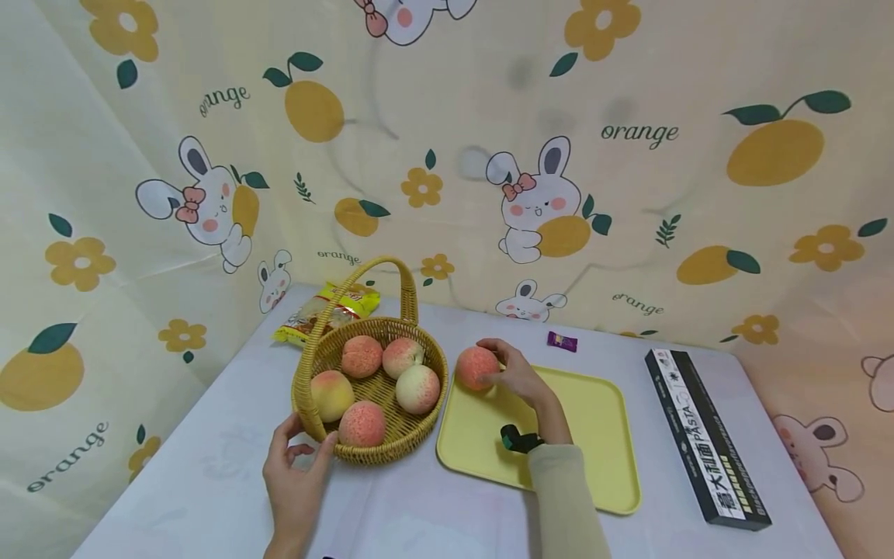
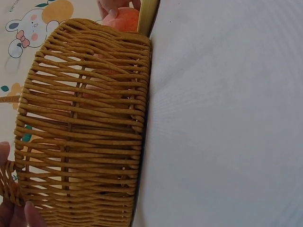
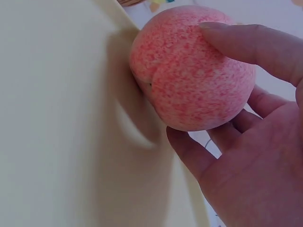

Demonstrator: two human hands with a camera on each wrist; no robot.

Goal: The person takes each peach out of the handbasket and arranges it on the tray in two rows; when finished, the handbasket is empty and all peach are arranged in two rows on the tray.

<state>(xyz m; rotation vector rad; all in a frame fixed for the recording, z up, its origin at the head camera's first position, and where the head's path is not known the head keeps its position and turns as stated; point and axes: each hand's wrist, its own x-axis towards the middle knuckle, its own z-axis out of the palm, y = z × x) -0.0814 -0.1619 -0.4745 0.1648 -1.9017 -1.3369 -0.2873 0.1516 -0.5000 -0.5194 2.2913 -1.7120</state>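
Note:
A pink-red peach [image 3: 189,71] is held between the thumb and fingers of my right hand [image 1: 520,376]. It is low over the far left corner of the yellow tray [image 1: 594,435], and its shadow falls on the tray in the right wrist view. My left hand [image 1: 299,473] grips the woven basket [image 1: 412,439] at its near left side, where the handle [image 1: 307,373] meets the rim. In the left wrist view, thumb and fingers lie on both sides of that handle base. Inside the basket sit several peaches [image 1: 362,424], some reddish and some paler.
Behind the basket lies a yellow snack bag [image 1: 293,330], partly hidden. A small purple packet [image 1: 562,341] is beyond the tray. To the tray's right lies a long black pasta box [image 1: 705,435]. A printed cloth [image 1: 447,116] hangs behind the white table [image 1: 209,481].

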